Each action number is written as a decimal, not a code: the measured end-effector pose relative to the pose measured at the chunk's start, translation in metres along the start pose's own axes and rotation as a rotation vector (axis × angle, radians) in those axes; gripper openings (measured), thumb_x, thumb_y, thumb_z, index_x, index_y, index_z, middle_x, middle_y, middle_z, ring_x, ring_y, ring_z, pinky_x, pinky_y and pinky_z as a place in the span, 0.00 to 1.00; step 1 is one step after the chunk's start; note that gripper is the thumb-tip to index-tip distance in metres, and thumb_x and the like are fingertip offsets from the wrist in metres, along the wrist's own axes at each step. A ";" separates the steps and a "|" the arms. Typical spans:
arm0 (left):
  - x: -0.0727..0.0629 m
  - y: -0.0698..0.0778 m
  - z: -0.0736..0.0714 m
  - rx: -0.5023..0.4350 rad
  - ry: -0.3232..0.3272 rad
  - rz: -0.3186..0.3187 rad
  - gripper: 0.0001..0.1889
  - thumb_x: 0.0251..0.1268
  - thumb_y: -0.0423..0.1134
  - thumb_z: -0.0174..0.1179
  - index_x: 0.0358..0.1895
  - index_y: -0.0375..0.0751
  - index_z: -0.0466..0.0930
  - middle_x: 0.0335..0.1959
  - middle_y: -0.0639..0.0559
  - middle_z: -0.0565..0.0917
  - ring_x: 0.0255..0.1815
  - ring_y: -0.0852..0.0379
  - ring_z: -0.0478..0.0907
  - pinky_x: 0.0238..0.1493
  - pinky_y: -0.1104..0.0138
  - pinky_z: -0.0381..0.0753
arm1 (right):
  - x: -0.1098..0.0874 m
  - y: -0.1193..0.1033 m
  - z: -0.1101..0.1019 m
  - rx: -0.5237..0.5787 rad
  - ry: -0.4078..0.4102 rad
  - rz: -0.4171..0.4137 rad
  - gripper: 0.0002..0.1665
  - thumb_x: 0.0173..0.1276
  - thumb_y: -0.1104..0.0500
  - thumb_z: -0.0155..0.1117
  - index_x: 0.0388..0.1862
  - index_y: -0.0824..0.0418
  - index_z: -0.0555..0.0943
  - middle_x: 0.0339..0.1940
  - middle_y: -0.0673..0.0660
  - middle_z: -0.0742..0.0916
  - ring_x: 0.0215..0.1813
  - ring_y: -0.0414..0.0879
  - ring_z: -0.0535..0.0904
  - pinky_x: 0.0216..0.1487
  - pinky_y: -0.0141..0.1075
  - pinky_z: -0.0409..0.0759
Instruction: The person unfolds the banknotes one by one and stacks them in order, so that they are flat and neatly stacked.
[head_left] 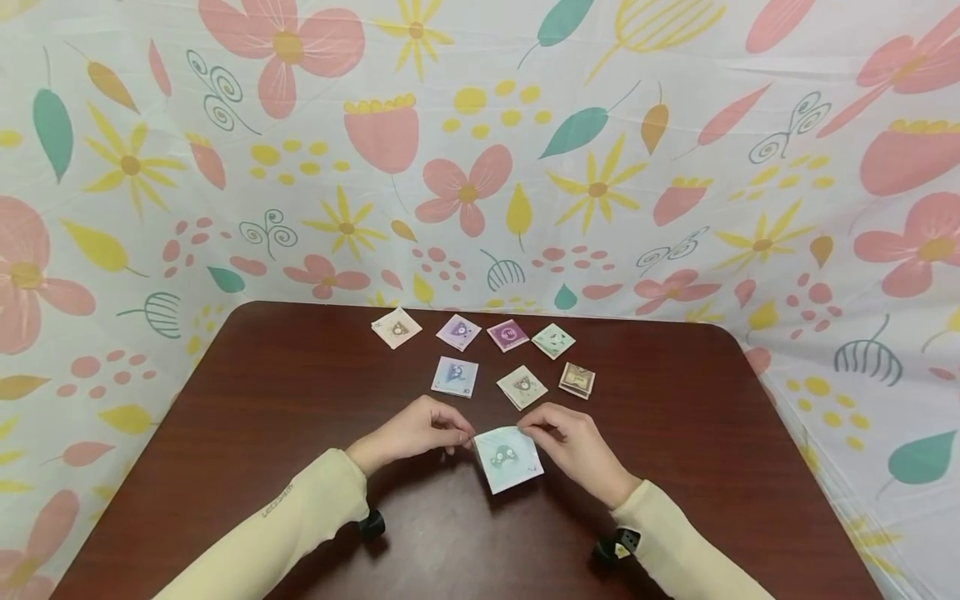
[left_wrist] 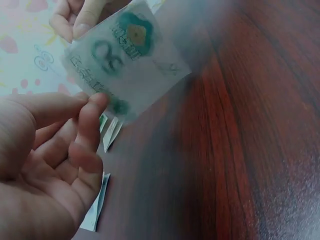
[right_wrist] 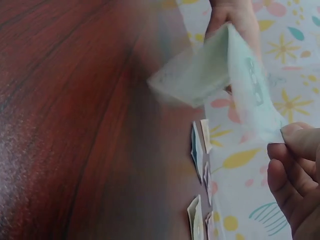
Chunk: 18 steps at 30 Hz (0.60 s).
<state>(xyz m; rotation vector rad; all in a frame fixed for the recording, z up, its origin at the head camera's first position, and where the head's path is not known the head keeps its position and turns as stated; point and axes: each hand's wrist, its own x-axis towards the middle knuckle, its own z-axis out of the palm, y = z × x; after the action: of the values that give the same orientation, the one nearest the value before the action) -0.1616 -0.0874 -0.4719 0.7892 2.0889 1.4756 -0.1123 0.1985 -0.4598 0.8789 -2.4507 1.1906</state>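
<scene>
Above the table, in the head view, a pale green folded paper square (head_left: 507,462) with a printed cartoon figure is held up between both hands. My left hand (head_left: 422,432) pinches its left edge between thumb and fingertips. At its upper right corner, my right hand (head_left: 576,450) pinches the paper between thumb and index finger. From the left wrist camera, the back of the paper (left_wrist: 145,75) shows green print. The right wrist view catches the paper (right_wrist: 210,75) partly unfolded, its layers spread apart and slightly blurred.
Several folded paper squares lie in two rows beyond the hands: among them a purple one (head_left: 508,335), a blue one (head_left: 454,377), a beige one (head_left: 522,387) and a brown one (head_left: 577,380). The dark wooden table (head_left: 247,400) meets a flower-printed cloth (head_left: 465,125) behind.
</scene>
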 end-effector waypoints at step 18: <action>-0.011 -0.004 -0.007 0.134 0.084 0.014 0.03 0.64 0.35 0.73 0.38 0.41 0.90 0.33 0.56 0.88 0.30 0.62 0.75 0.35 0.70 0.74 | -0.006 0.014 -0.005 0.044 0.071 0.215 0.11 0.67 0.70 0.73 0.39 0.53 0.87 0.34 0.44 0.90 0.35 0.35 0.81 0.38 0.29 0.80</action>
<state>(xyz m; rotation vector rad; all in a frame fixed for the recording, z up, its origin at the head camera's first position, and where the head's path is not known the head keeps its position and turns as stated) -0.1591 -0.1007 -0.4726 0.8053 2.2683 1.4098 -0.1169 0.2117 -0.4680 0.5838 -2.5196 1.3266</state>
